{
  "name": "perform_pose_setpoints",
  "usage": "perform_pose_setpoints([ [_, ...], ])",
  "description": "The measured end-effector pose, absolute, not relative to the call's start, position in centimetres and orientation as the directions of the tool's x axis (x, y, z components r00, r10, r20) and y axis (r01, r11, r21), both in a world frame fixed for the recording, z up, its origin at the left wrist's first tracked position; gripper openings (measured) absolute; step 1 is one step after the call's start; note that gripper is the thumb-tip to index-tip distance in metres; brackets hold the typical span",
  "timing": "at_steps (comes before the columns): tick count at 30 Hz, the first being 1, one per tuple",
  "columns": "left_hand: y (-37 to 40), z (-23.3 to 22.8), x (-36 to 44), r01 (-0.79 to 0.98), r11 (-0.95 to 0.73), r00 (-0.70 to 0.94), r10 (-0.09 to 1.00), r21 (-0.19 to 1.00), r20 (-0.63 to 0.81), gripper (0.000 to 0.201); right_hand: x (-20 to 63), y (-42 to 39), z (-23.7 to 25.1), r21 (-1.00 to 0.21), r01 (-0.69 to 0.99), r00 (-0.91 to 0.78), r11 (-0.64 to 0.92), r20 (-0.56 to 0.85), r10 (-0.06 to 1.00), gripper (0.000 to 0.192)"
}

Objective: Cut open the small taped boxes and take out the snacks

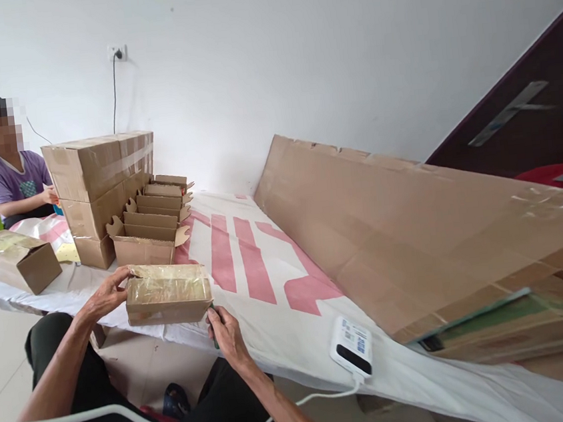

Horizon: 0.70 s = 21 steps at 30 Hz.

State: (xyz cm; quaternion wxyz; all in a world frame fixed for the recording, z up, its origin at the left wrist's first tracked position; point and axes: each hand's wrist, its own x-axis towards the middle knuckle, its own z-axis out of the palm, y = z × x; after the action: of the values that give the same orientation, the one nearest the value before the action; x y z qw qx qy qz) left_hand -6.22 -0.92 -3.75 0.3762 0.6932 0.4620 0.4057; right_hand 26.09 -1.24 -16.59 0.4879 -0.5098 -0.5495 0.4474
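Observation:
A small cardboard box (168,294) with clear tape across its top is at the near edge of the cloth-covered table. My left hand (105,295) grips its upper left end, thumb and fingers closed on the cardboard. Close against the box's lower right corner, my right hand (228,332) is closed around a slim tool with a dark green handle (216,342). The tool's working end is hidden, so its kind cannot be made out. Just beyond the box stand several open cardboard boxes (145,252) with raised flaps.
Stacked taped boxes (84,181) rise behind the open ones; another taped box (17,259) lies at left. A person (13,172) in purple sits beyond. A white power bank (351,348) with a cable lies right, before a large leaning cardboard sheet (414,224). Another person is partly visible far right.

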Motion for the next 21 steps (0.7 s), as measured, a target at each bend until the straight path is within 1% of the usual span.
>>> perform_pose_setpoints([
  [3,-0.9,-4.2,-6.4,0.329,-0.275,0.233,0.951,0.903,0.205,0.038,26.2,-1.7,-16.5,-0.989,0.127,-0.007,0.077,0.077,0.997,0.064],
  [12,-1.3,-5.8,-6.4,0.266,-0.325,0.164,0.943,0.907,0.290,0.035,28.3,-0.8,-15.3,-0.993,0.090,0.012,0.072,0.074,0.997,0.069],
  [16,-1.0,-5.8,-6.6,0.281,-0.343,0.175,0.937,0.896,0.304,0.035,27.6,-1.0,-14.9,-0.997,0.060,-0.024,0.051,0.049,0.999,0.072],
  [21,-0.6,-6.0,-7.2,0.289,-0.336,0.185,0.938,0.897,0.292,0.038,26.5,-1.8,-15.4,-0.999,0.001,-0.040,0.054,0.054,0.998,0.076],
])
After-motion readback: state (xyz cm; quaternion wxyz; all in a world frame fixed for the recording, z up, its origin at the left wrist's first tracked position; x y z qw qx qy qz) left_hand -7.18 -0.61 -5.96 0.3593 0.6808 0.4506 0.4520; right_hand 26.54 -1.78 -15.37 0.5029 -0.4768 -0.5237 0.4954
